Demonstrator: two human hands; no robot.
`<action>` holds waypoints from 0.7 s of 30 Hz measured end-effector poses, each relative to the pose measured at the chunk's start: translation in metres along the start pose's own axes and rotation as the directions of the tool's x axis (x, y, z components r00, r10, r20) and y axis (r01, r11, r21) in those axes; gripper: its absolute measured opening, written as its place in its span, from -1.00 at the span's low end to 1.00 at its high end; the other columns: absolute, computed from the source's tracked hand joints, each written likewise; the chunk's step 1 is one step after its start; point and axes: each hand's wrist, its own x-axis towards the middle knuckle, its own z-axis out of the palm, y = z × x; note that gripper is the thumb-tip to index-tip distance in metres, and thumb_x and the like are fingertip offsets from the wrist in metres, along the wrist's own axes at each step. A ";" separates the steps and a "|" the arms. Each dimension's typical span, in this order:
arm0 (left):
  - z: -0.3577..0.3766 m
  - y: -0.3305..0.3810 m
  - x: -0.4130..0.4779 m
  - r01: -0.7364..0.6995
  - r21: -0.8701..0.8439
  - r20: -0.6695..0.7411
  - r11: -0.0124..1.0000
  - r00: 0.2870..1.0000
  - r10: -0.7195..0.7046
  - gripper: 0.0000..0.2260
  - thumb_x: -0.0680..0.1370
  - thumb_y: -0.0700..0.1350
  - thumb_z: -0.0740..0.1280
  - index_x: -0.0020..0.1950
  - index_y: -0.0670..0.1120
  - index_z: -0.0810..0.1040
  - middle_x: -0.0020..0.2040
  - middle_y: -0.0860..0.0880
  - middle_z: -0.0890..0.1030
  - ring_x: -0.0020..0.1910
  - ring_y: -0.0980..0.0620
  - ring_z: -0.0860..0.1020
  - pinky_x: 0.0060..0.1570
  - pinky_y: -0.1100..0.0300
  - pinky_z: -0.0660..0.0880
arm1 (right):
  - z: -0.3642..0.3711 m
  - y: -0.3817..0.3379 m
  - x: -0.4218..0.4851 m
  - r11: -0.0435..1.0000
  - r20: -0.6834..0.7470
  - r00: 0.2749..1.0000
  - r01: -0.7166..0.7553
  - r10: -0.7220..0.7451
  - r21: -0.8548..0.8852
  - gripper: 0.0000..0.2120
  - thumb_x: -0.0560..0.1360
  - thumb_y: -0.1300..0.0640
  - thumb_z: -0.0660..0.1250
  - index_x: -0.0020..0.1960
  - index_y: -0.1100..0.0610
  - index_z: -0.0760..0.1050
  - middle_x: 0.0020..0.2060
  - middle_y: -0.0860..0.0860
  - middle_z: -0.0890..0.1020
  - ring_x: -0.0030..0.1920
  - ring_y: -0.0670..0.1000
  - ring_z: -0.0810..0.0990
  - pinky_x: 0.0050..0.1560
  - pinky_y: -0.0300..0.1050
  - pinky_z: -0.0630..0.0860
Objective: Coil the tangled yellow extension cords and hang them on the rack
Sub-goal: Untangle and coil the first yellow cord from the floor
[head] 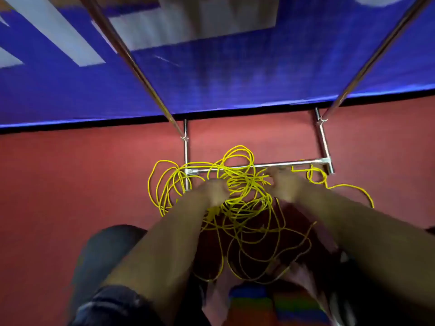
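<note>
A tangle of thin yellow extension cords [244,208] lies on the red floor, spread over the base of a metal rack [259,165]. Loops trail left and right of the heap. My left hand [215,190] reaches into the left side of the tangle with curled fingers, and strands seem to run through them. My right hand [283,184] is at the right side of the heap, near the rack's low crossbar, fingers curled among the strands. Both hands are blurred by motion, so the exact grip is unclear.
The rack's two slanted uprights [131,62] [376,55] rise at left and right toward me. A blue and white banner [211,74] hangs behind the rack. My knee in dark trousers [103,255] is at lower left; a multicoloured object [254,302] lies at the bottom.
</note>
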 end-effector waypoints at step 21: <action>0.123 -0.059 0.088 0.220 -0.122 -0.011 0.968 0.975 -0.223 -0.29 0.55 -0.10 0.34 0.64 0.27 0.18 0.59 -0.10 0.33 0.39 -0.15 0.52 0.15 0.18 0.49 | 0.123 0.024 0.080 0.970 0.241 0.960 -0.090 0.145 -0.225 -0.42 0.60 0.19 0.29 0.62 0.00 0.35 0.51 0.18 0.49 0.44 0.23 0.53 0.29 -0.02 0.56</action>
